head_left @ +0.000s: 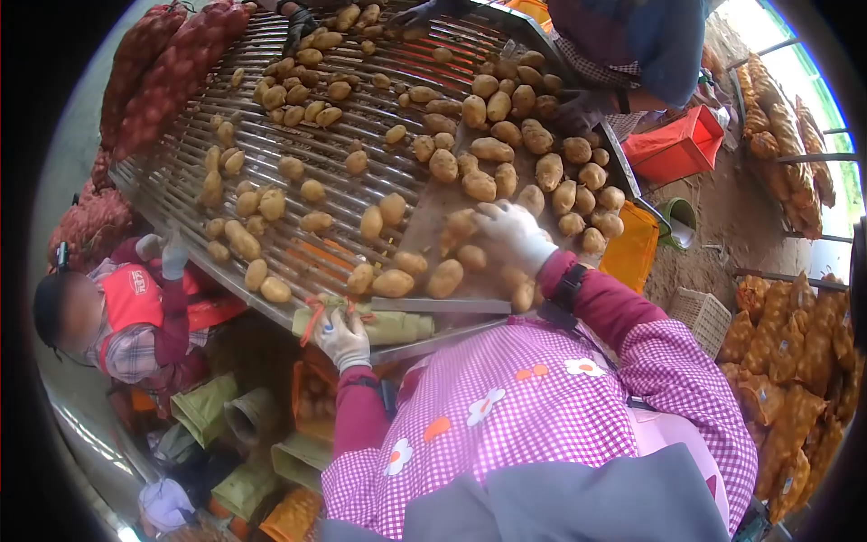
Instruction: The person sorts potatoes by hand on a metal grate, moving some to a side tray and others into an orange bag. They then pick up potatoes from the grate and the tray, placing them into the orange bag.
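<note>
Many potatoes (492, 149) lie across a slatted metal table (298, 181) and the smooth metal tray at its right. My right hand (515, 233), in a white glove, reaches over the tray among potatoes; the fingers are bent and partly blurred, and whether they grip one is unclear. At the table's near edge, my left hand (344, 340), also gloved in white, rests by a rolled green cloth (393, 328) with a red tie (316, 316), its fingers closed at the tied end.
Co-workers stand at the left (135, 316) and top right (623, 45). Red net sacks (172, 90) lie top left. Right of the table are a red container (677, 149), a yellow crate (630, 246), a white basket (700, 318) and orange net sacks (795, 361).
</note>
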A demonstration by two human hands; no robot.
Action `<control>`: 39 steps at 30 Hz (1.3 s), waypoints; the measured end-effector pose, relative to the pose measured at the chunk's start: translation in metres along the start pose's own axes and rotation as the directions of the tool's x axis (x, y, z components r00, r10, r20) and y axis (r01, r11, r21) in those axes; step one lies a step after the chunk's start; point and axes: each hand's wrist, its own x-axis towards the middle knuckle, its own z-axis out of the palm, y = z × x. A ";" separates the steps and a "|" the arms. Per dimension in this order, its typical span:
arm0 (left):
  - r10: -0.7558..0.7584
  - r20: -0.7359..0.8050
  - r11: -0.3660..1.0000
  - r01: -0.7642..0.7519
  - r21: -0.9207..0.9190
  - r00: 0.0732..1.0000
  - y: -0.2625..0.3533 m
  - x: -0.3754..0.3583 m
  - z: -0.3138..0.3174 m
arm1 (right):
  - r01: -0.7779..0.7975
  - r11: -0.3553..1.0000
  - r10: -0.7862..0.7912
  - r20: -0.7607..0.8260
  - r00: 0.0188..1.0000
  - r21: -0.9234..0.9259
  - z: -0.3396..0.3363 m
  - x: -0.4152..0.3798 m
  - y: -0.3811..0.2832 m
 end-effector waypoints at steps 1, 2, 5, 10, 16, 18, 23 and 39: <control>0.003 -0.008 1.000 -0.003 0.008 1.000 0.001 0.001 0.000 | 0.052 0.997 -0.052 -0.007 0.999 -0.059 0.008 0.017 -0.005; 0.005 -0.011 1.000 -0.005 0.004 1.000 0.001 0.002 0.001 | 0.094 0.987 -0.087 0.062 0.994 -0.133 0.029 0.029 -0.002; -0.012 0.025 0.999 0.012 -0.037 1.000 -0.003 0.003 0.003 | 0.020 0.977 0.040 0.271 0.962 -0.213 0.042 0.050 -0.007; -0.253 0.149 0.868 0.292 -0.403 0.956 0.015 0.025 -0.015 | -0.350 0.905 0.313 0.180 0.933 0.242 0.027 0.047 -0.015; -0.459 0.540 -0.294 0.452 -0.842 0.706 0.126 0.036 -0.004 | -0.193 0.717 -0.020 0.296 0.955 0.670 -0.005 0.056 -0.061; -0.317 0.810 -0.681 0.477 -0.557 0.493 0.155 0.048 -0.024 | -0.066 0.918 0.054 0.040 0.998 0.392 0.010 0.068 -0.046; 0.115 0.837 -0.748 0.601 -0.282 0.536 0.143 0.044 -0.038 | -0.298 0.951 0.290 -0.089 0.953 -0.089 0.020 0.068 0.035; 0.512 0.717 -0.689 0.724 0.015 0.473 0.114 0.026 0.008 | -0.216 0.967 0.237 -0.171 0.956 0.132 -0.031 0.061 0.069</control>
